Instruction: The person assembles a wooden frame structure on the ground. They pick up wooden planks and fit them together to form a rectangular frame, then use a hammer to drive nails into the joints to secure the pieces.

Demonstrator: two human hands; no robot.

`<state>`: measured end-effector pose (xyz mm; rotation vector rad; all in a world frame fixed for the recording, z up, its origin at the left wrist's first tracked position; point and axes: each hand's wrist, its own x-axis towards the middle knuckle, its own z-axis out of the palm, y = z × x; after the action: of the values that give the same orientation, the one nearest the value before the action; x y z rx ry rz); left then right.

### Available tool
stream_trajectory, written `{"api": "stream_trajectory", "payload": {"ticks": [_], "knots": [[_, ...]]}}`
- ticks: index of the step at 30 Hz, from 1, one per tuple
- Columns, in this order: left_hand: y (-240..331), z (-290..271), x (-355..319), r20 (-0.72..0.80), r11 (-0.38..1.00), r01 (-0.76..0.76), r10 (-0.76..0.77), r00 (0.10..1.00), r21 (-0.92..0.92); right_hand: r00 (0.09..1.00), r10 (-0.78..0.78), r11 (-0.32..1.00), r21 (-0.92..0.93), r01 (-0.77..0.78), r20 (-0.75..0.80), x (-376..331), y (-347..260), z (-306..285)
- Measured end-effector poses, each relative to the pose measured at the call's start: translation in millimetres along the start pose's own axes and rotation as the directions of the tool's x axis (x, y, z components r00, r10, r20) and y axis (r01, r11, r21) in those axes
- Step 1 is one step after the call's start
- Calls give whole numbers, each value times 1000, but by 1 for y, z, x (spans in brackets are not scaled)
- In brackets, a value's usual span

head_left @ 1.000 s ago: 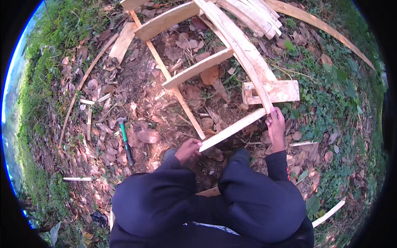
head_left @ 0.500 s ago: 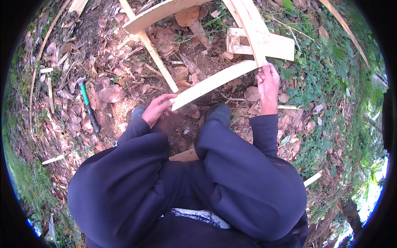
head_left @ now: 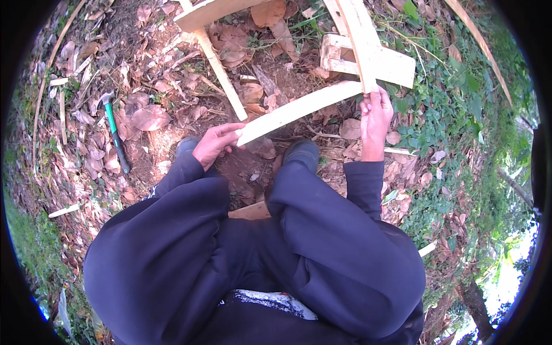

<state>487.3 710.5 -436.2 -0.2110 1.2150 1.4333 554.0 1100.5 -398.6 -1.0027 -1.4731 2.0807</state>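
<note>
A pale wooden plank spans the gap between my two hands, slanting up to the right. My left hand closes on its left end, thumb and fingers at the edge. Just beyond that end, a thin wooden strip comes down from the far side. At the plank's right end my right hand pinches the corner where it meets a long wooden slat. That slat runs away from me and crosses a short wooden block piece. Whether the corner is fastened cannot be seen.
A hammer with a green and black handle lies on the leaf-covered ground at the left. Another board spans the far edge. Loose wood scraps lie about, and green ground plants grow at the right. My bent knees are close below.
The plank's left end and my left hand have risen slightly. My right hand keeps its pinch at the corner. The whole view has shifted a little.
</note>
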Motion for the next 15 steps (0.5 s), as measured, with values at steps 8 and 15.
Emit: {"api": "stream_trajectory", "payload": {"ticks": [8, 15], "knots": [[-5, 0, 6, -22, 1000, -8, 8, 1000, -2, 997, -77, 980, -186, 72, -18, 1, -2, 0], [-6, 1, 5, -14, 1000, -14, 14, 1000, -13, 996, -87, 996, -30, 86, -27, 3, 5, 0]]}}
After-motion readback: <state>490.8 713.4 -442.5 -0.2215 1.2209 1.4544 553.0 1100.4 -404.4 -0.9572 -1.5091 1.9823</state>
